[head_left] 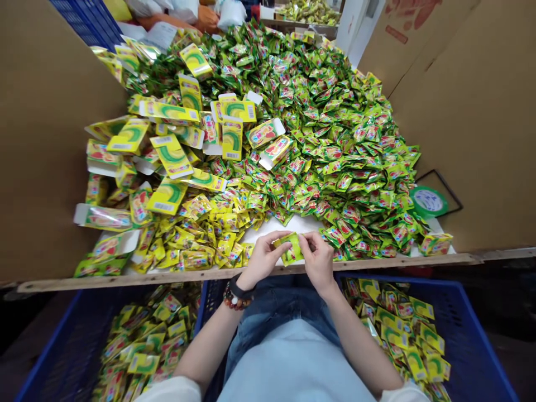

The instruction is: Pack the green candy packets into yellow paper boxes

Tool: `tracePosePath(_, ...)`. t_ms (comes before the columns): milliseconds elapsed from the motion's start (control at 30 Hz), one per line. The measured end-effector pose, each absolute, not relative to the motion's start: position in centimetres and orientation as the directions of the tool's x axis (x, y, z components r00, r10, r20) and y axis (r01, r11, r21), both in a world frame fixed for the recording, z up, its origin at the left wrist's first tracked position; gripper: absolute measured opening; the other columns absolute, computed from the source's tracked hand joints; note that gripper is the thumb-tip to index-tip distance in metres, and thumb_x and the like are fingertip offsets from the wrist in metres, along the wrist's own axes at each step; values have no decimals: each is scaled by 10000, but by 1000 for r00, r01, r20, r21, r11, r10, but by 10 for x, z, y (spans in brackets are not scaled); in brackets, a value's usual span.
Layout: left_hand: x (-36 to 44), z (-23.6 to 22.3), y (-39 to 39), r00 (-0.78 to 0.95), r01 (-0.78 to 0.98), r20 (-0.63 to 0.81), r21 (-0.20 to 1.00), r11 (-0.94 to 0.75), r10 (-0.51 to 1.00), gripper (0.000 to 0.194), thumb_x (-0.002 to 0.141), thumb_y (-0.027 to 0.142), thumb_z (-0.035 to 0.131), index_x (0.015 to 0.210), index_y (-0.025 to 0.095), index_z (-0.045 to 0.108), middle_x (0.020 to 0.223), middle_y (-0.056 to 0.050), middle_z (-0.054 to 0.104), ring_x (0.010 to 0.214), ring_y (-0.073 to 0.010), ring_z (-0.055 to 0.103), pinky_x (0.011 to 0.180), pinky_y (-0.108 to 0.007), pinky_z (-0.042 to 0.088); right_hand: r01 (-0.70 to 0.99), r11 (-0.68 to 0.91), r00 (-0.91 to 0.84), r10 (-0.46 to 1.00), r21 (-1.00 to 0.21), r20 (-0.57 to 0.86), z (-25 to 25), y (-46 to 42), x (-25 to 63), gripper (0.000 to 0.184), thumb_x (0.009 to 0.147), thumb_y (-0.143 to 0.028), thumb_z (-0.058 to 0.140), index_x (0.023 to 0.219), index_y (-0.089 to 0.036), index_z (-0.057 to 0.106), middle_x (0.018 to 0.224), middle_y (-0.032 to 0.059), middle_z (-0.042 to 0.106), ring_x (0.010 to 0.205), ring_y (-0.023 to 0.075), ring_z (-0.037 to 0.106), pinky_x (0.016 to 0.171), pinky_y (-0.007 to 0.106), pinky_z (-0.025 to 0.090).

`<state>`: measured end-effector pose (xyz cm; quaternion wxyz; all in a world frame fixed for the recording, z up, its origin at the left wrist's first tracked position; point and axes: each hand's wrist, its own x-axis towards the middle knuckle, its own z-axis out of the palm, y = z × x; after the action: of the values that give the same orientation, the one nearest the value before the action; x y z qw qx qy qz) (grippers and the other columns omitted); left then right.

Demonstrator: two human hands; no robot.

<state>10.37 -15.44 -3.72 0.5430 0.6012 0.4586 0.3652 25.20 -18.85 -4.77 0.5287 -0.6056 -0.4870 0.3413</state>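
Between my two hands, just above the table's front edge, is a small yellow-green packet point(292, 251). My left hand point(266, 254) pinches its left side with thumb and fingers. On its right side, my right hand point(318, 261) grips it the same way. Parts of the packet are hidden by my fingers. Beyond my hands rises a large heap of green candy packets point(330, 151). Smaller yellow packets point(196, 259) lie to the left of my left hand. Yellow cartons point(170, 156), several with open white flaps, are piled at the left.
Tall cardboard walls point(473, 128) stand on both sides of the table, which has a wooden front edge point(377, 267). Blue crates point(460, 312) with filled yellow cartons sit below, left and right of my lap. A green tape roll point(427, 201) leans at the right.
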Motion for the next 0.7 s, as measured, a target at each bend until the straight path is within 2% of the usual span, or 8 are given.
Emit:
tracePosePath(100,103,-36,-159,332,163,2,985,-59,943,342,856,424,622,1034,149,720,952,-91,728,816,-193,651,694,-280,519,-19,-56,64,996,-998,-57,-41,-191,256,389,793,-447,694,1066,-169,696,707,9,704,595,140,634,565,256,533)
tracePosePath(200,90,-28,-151,366,325,72,924,-200,928,281,894,354,561,1076,181,687,885,-58,713,758,-176,640,684,-280,509,-106,-110,-5,994,-988,-110,-38,-196,267,355,699,-418,782,961,-181,759,753,37,753,632,166,670,586,286,562)
tracePosePath(300,50,-13,-115,199,701,263,635,-324,944,289,902,203,462,1098,192,675,1007,-95,687,902,-228,614,801,-354,488,-87,-96,182,977,-992,-111,-40,-201,284,252,664,-392,807,815,-193,776,722,39,755,616,168,672,574,287,563)
tracePosePath(367,13,-2,-78,34,912,393,365,-190,919,372,869,123,431,1163,176,652,1266,-154,584,1166,-331,490,926,-468,419,-111,-105,275,952,-988,-132,-43,-204,295,311,650,-390,820,885,-192,773,711,32,752,608,171,676,598,310,578)
tracePosePath(433,-22,5,-42,59,973,397,184,-142,916,376,825,95,459,1135,162,661,1360,-160,512,1267,-382,376,984,-530,349,-147,-107,322,935,-983,-150,-46,-206,304,397,633,-396,834,963,-188,760,730,32,755,614,174,681,623,331,587)
tracePosePath(533,-51,12,-9,210,975,308,1,-221,928,304,841,100,452,1044,120,677,1215,-154,594,1267,-364,373,1040,-568,262,-141,-79,342,932,-987,-123,-49,-207,310,366,653,-397,826,942,-183,761,735,32,746,635,166,670,620,315,574)
tracePosePath(600,-49,15,-9,285,956,329,-24,-294,900,314,908,144,402,1096,100,650,1122,-126,627,1272,-333,396,1065,-566,236,-123,-59,339,936,-991,-98,-49,-207,310,326,683,-390,810,933,-186,762,708,21,727,629,151,651,610,294,559)
tracePosePath(700,-18,13,-38,285,911,466,139,-388,837,434,976,239,321,1356,95,473,1217,-128,587,1203,-273,496,1028,-455,354,-115,-26,351,934,-993,-65,-43,-207,308,318,702,-390,800,945,-190,754,686,4,707,612,136,631,614,284,548)
